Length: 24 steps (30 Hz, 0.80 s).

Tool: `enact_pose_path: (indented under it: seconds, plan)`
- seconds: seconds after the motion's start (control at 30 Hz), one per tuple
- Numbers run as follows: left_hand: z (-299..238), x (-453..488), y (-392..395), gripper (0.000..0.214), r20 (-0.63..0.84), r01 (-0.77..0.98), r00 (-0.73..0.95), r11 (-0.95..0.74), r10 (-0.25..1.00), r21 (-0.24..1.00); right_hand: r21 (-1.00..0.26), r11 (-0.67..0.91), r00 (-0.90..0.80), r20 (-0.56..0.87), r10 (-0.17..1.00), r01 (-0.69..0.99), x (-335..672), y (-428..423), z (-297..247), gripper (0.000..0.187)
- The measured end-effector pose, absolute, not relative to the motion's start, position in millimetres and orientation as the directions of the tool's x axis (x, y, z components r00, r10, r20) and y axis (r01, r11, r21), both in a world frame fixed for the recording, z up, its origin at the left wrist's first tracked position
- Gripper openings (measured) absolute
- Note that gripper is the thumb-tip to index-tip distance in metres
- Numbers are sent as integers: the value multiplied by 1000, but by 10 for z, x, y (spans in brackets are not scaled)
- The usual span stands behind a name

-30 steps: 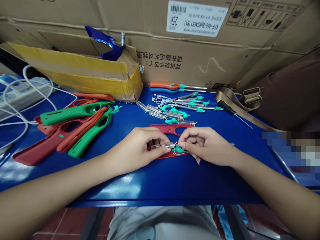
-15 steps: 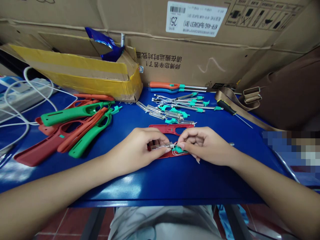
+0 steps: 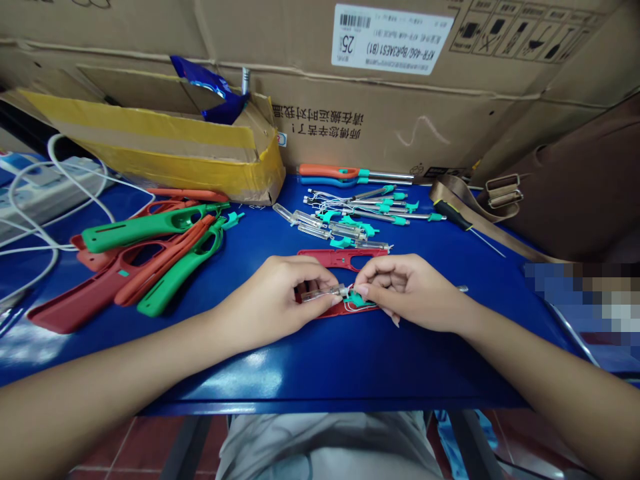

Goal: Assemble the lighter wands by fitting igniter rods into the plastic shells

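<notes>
left grip (image 3: pixel 280 293): pinched | right grip (image 3: pixel 417 288): pinched, fingers (image 3: pixel 393 263) curled | forearms (image 3: pixel 150 353): angled inward (a near mirror pair)

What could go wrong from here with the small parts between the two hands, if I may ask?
The clear tube pinched in the left hand looks smooth, so it might slip. The thin white wires loop over the near red shell beside the right hand, and could snag on a finger. The far red shell lies close beyond both hands; a bump might push it into the loose clear tubes.
</notes>
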State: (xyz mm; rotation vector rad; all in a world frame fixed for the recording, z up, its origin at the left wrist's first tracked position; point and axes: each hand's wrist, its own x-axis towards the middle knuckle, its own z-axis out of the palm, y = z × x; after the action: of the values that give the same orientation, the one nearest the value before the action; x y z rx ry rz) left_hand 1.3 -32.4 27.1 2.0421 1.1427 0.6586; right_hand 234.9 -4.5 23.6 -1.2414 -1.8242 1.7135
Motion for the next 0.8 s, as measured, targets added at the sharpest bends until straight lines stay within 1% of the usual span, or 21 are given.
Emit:
enact_pose_path:
  seconds: [0.17, 0.37, 0.8]
  plan:
    - [273, 17, -331, 11, 92, 517, 473, -360, 876, 776, -929, -119, -551, -306, 776, 350, 2354, -47, 227, 22]
    - [272, 20, -341, 11, 138, 503, 470, -393, 872, 770, -929, -125, -555, -311, 772, 348, 2357, -35, 224, 24]
    - [270, 31, -369, 11, 161, 529, 458, -414, 874, 740, -930, -138, -555, -317, 769, 341, 2362, -28, 210, 25]
